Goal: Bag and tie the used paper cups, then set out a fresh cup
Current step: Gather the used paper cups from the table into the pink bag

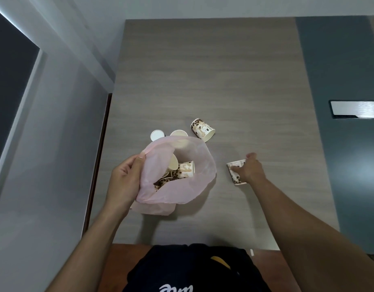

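Bagging is under way. The left hand (pixel 127 175) pinches the rim of the pink bag (pixel 177 175) at its nine o'clock edge, thumb on top, holding the mouth wide open on the table (pixel 203 70). Inside, several patterned cups (pixel 181 170) lie tumbled on their sides. Out at three o'clock from the bag, the right hand (pixel 248 169) is down over a fallen cup (pixel 234 171), fingers curled around its side; it looks like a grasp closing, though whether the cup is firmly held I cannot tell. Another cup (pixel 203 129) lies tipped over at one o'clock, and two upright cups (pixel 157 135) peek out behind the bag at twelve, partly hidden by the plastic. The call from here: lift that cup, carry it leftward over the rim and drop it in while the left keeps the mouth spread. Then the stragglers, the knot, and a fresh cup.
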The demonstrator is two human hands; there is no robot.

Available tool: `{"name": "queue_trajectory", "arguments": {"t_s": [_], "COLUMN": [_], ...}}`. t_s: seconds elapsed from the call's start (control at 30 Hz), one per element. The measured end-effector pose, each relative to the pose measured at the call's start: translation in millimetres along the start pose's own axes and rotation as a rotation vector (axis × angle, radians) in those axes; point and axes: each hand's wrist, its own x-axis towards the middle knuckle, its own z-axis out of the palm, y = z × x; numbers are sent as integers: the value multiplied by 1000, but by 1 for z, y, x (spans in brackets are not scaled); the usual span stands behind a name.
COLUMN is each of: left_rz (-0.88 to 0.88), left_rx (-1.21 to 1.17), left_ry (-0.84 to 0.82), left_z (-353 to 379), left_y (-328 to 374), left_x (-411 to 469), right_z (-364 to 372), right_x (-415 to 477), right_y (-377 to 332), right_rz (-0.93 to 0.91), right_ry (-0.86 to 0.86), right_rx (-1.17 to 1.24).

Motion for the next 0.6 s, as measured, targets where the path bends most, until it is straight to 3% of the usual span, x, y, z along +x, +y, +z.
{"name": "queue_trajectory", "arguments": {"t_s": [0.1, 0.2, 0.3, 0.37, 0.47, 0.6], "left_rz": [-18, -24, -50, -53, -35, 29], "left_rx": [12, 26, 45, 68, 35, 98], "left_ry": [46, 106, 119, 99, 83, 73], "left_z": [-14, -25, -33, -39, -46, -55], "left_y": [-16, -28, -35, -41, -45, -54], "left_x": [0, 0, -3, -6, -8, -2], "right_z": [-3, -12, -16, -10, 16, 59], "right_x": [-11, -29, -59, -80, -107, -139], "right_y": [-10, -34, -68, -88, -103, -111], "right_rz": [24, -101, -172, -199, -246, -382], "right_ry": [-15, -28, -262, -450, -593, -502], "right_rx": [31, 239, 601, 710, 538, 137]}}
